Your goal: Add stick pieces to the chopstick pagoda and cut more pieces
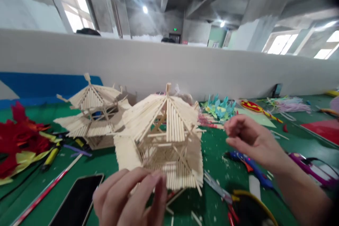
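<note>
A small pavilion model (173, 127) of pale wooden sticks stands in front of me, with a sloped roof and open sides. My left hand (129, 197) is at its lower front edge, fingers bent and drawn together in a pinch. Whatever the fingertips hold, if anything, is hidden. To the right of the model my right hand (249, 137) hovers above the table, fingers loosely curled and thumb apart from them. I see nothing in it. Below that hand lies a blue hot glue gun (251, 169). Scissors (218, 187) lie near the model's front right corner.
A second stick pavilion (92, 116) stands at the left. On the green table lie a phone (76, 201), red paper flowers (21, 141), a roll of yellow-edged tape (243, 196), a purple device (309, 169) and turquoise paper leaves (218, 107). A white partition (169, 63) runs behind.
</note>
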Motion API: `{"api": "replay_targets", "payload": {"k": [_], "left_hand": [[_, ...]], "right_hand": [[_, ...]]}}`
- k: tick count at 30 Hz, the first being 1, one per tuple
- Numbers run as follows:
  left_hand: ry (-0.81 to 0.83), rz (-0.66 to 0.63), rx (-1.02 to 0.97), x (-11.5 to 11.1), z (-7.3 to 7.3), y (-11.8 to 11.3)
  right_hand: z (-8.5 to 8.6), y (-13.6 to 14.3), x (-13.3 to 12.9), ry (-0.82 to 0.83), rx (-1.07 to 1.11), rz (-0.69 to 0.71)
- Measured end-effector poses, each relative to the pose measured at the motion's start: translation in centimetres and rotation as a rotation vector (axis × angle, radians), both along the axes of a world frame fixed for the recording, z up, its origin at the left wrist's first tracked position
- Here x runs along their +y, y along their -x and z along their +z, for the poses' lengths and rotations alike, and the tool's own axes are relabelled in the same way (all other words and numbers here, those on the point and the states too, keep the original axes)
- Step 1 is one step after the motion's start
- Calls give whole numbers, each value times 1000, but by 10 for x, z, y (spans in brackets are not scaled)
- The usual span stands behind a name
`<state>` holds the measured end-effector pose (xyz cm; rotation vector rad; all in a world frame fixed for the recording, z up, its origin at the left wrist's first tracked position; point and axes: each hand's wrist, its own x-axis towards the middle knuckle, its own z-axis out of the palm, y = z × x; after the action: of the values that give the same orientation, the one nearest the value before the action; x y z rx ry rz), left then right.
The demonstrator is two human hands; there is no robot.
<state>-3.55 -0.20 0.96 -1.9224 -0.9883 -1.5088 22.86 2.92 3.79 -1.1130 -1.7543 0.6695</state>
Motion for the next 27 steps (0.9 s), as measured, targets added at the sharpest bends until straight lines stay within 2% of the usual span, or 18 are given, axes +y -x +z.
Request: {"api": "replay_targets", "payload": {"k": [4,6,11,14,17,20,25,27], "left_hand": [[366,-230,84,-20,-14,20],[464,-264,104,-26,-28,23],[562,-197,358,-40,-70,14],[733,-140,533,-43,-88,12],[848,-57,589,-39,-97,17],[937,-9,636,-34,-100,22],[1027,-74,695,-37,-103,23],[1035,-60,707,-40,-108,21]], "right_hand": [[-28,-12,-33,-15,19,-229],[-43,-13,-51,6,-7,-284],[-78,-5,-87,154,-117,-275],[-98,8,-98,294,-133,-277],[-116,23,-104,379,-155,-238],[-128,37,-107,407,-188,-205],[-133,52,-109,434,-198,-172],[-133,56,-109,439,-193,-165]]}}
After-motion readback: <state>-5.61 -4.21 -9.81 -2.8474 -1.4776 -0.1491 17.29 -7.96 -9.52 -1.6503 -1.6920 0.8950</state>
